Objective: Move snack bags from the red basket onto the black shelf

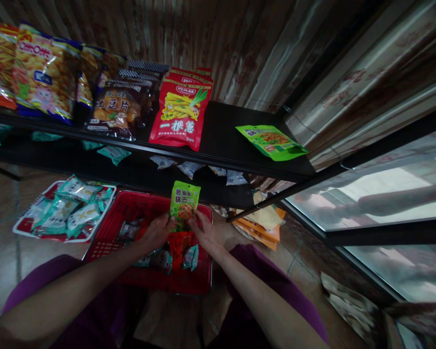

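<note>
A green snack bag [185,195] with white lettering stands upright between my two hands, above a red basket [131,198]. My left hand [157,232] grips its left side and my right hand [203,227] its lower right side. Below them in the basket lie an orange-red packet [179,245] and several small teal packets [191,257]; the hands cover part of the contents. On the shelf [223,140] ahead, a matching green bag [272,140] lies at the right. Red snack bags [181,114] stand in a row left of it.
Brown potato-chip bags [112,114] and blue-yellow bags [45,72] fill the shelf's left part. A second basket [111,194] holds teal packets at the left. Small packets line the lower shelf. Flattened orange packaging [265,225] lies on the floor beside a shelf post; glass panels [370,194] stand at right.
</note>
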Motion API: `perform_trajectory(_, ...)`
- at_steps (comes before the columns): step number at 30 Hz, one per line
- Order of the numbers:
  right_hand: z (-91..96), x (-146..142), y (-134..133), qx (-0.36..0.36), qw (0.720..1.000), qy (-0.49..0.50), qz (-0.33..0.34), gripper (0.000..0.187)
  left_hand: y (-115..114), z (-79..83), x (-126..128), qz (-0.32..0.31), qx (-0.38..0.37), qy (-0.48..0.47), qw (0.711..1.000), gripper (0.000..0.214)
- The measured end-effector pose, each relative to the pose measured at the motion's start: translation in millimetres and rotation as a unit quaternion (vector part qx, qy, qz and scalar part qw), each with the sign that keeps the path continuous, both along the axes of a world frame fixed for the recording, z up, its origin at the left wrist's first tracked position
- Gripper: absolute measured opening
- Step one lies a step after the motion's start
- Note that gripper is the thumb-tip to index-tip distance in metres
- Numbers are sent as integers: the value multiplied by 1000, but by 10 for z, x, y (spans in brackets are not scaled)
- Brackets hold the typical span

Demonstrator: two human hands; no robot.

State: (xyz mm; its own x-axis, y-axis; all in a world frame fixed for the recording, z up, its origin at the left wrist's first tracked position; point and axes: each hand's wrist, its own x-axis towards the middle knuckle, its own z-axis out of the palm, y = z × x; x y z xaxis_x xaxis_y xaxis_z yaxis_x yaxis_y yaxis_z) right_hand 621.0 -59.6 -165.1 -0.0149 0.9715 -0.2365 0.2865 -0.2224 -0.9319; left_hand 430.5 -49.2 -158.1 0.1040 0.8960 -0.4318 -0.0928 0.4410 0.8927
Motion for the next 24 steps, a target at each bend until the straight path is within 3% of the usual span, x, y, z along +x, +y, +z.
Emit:
perform_trajectory(3,44,-58,-38,-98,978,180,25,51,-63,91,34,-75,115,118,983,28)
perform_trajectory(7,55,-125,-80,-137,929,343,24,56,-154,176,58,-238,280,265,892,65)
perform_trajectory(9,41,-135,-81,-150,916,372,9,50,-197,182,54,-285,305,276,865,70)
perform_trajectory(12,10,-103,-56,-216,884,414,-17,37,-224,170,41,-307,331,264,852,58)
perform_trajectory(15,-8,-32,-18,-265,842,466,-64,34,-163,171,14,-265,347,243,866,42)
perform_trajectory(18,1,44,15,-269,824,490,-89,35,-14,169,-45,-133,314,236,910,29)
perform_trajectory(21,24,95,32,-264,830,486,-79,38,149,124,-116,24,191,209,959,16)
perform_trajectory(24,46,112,31,-258,830,491,-54,42,225,72,-141,54,22,101,993,18)
